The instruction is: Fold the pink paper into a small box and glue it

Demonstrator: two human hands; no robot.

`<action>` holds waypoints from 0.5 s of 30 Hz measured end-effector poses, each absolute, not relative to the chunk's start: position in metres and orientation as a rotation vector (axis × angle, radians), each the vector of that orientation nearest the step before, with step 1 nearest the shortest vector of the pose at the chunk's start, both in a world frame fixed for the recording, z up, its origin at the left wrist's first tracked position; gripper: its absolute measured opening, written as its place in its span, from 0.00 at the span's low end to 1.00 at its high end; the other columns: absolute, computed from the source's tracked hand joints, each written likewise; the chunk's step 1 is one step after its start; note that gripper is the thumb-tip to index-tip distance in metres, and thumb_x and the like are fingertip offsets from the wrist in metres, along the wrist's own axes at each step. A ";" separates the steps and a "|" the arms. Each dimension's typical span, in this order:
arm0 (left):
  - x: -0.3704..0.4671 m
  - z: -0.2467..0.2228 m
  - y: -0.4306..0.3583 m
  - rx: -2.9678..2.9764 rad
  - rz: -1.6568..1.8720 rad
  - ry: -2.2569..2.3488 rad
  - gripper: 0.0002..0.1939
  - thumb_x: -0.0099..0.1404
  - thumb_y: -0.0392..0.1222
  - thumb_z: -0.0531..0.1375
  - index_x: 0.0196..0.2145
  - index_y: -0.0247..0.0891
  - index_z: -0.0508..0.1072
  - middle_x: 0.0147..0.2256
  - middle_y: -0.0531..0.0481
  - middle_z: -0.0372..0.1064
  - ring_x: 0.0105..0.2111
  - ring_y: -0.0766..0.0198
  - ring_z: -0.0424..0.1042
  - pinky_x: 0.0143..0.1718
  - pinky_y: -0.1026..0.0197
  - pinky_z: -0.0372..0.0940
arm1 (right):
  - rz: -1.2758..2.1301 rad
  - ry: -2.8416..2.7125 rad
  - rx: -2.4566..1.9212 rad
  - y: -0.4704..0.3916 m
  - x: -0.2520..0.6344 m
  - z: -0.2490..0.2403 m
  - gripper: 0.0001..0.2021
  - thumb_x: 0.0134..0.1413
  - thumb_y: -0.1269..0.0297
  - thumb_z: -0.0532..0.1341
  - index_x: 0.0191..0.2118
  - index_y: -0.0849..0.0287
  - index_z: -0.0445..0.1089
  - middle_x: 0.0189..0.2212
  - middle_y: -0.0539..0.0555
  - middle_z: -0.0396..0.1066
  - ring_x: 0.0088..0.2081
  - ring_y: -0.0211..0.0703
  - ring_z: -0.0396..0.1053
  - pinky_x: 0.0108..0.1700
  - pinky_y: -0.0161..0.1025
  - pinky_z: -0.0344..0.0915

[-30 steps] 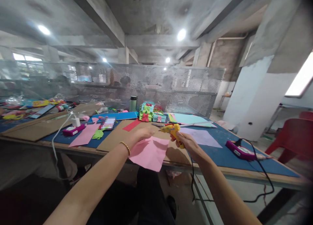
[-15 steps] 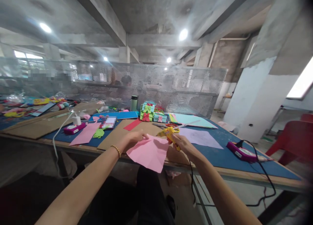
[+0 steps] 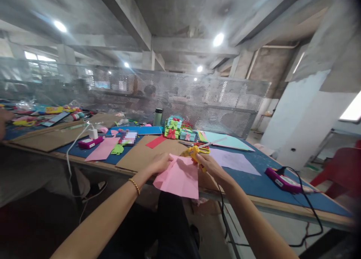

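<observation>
My left hand (image 3: 161, 163) pinches the upper left edge of a pink sheet (image 3: 179, 179), perhaps paper or felt, which hangs over the table's front edge. In my right hand (image 3: 211, 166) is a yellow glue gun (image 3: 193, 152), its nozzle pointing left above the sheet's top edge. A black cord hangs below that hand. Just behind the glue gun lie scissors (image 3: 205, 150) with yellow handles, partly hidden. Brown cardboard (image 3: 134, 153) lies under the work, with a red strip (image 3: 156, 141) on it.
Small craft boxes with bows (image 3: 172, 129) and a green bottle (image 3: 158, 117) stand at the back. A lilac sheet (image 3: 232, 161) and a purple power strip (image 3: 282, 180) lie right. Another purple power strip (image 3: 89, 142) sits left. At the far left edge, another person's hand (image 3: 2, 121) shows.
The view has shifted slightly, moving the table things rightward. The pink sheet hangs straighter, still in my left hand. Another person's hand has come in at the far left.
</observation>
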State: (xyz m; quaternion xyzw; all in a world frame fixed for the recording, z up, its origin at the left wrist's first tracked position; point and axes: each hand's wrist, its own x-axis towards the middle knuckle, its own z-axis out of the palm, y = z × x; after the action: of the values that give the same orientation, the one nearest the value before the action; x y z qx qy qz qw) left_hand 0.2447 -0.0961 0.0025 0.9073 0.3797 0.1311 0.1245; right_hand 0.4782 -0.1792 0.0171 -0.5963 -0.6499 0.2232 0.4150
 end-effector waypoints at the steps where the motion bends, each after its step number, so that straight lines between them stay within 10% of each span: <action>1: 0.245 0.000 -0.096 2.665 0.404 1.110 0.17 0.69 0.41 0.49 0.39 0.41 0.79 0.40 0.45 0.76 0.41 0.57 0.72 0.37 0.62 0.61 | 0.549 -1.641 -1.501 -0.177 0.478 0.016 0.31 0.52 0.35 0.53 0.27 0.62 0.73 0.26 0.57 0.72 0.26 0.41 0.64 0.27 0.36 0.58; 15: 0.252 -0.015 -0.094 2.878 0.522 1.129 0.17 0.69 0.38 0.50 0.48 0.41 0.76 0.50 0.38 0.69 0.51 0.51 0.66 0.53 0.50 0.57 | 0.492 -1.662 -1.498 -0.176 0.479 0.010 0.30 0.55 0.37 0.51 0.26 0.61 0.71 0.25 0.55 0.71 0.27 0.41 0.64 0.28 0.35 0.58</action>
State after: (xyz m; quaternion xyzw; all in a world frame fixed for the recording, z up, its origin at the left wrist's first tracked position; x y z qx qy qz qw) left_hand 0.2518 -0.0945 -0.0146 0.9179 0.3601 0.1664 0.0031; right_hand 0.4792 -0.1763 0.0098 -0.5956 -0.6610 0.1957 0.4125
